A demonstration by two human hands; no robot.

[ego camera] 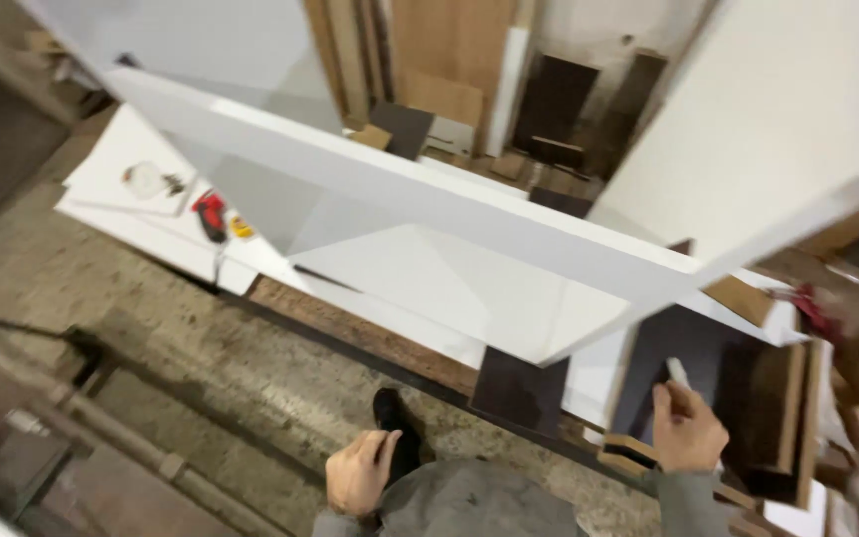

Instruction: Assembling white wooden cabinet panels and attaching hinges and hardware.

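Two of your hands show at the bottom edge: your right hand [686,430] is curled around a small white stick [678,373], pinching it upright over a dark brown panel [693,373], while your left hand [360,472] hangs loosely curled, holding nothing, just beside a black shoe [390,418] on the rough concrete floor [151,328]. Smooth, glossy white boards [420,239] form a long cabinet frame across the tabletop [350,333] between you and the stacked wood sheets [449,60] behind. A red tool [211,214] lies on a far flat white panel [126,169].
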